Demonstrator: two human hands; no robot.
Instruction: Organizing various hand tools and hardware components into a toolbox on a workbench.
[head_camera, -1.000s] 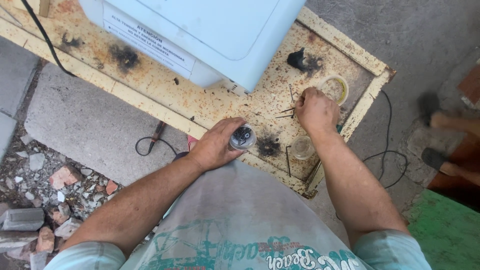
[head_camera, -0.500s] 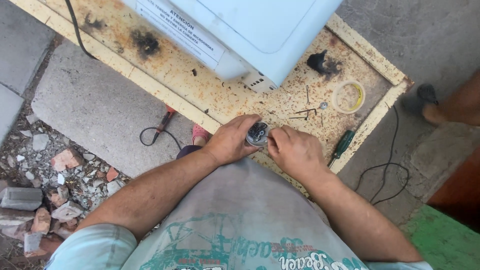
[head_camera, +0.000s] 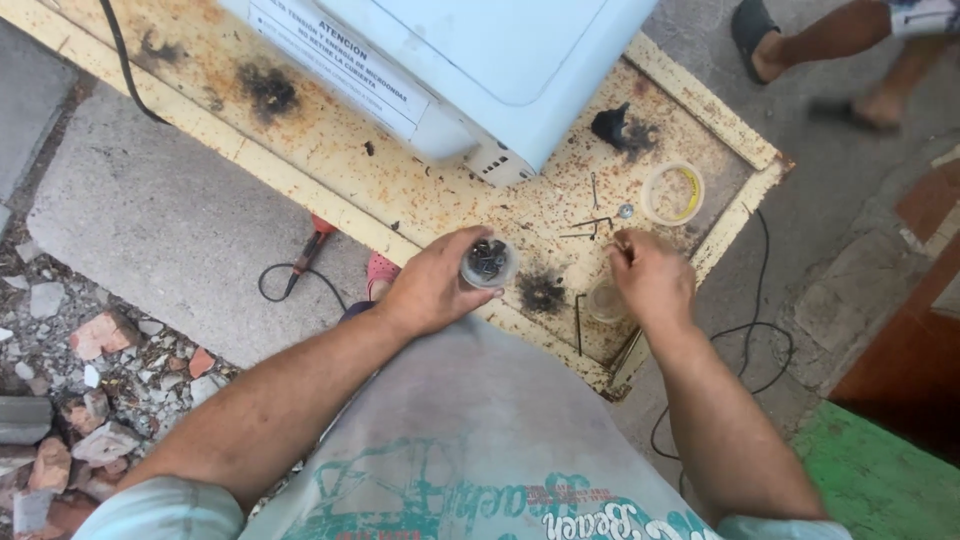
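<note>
Currently left hand (head_camera: 430, 290) grips a small clear cup (head_camera: 488, 263) of dark screws, held just above the near edge of the rusty bench (head_camera: 330, 150). Right hand (head_camera: 652, 282) is down on the bench, fingertips pinched narrow on something tiny; can't tell what. Loose screws (head_camera: 597, 222) and a washer (head_camera: 625, 211) lie just beside it, tape roll (head_camera: 672, 193) near, white appliance (head_camera: 480, 60) behind. Risk, my read: cup sits at the edge over rubble, so a tilt dumps screws into debris. Pinch is small; part could slip and roll off.
</note>
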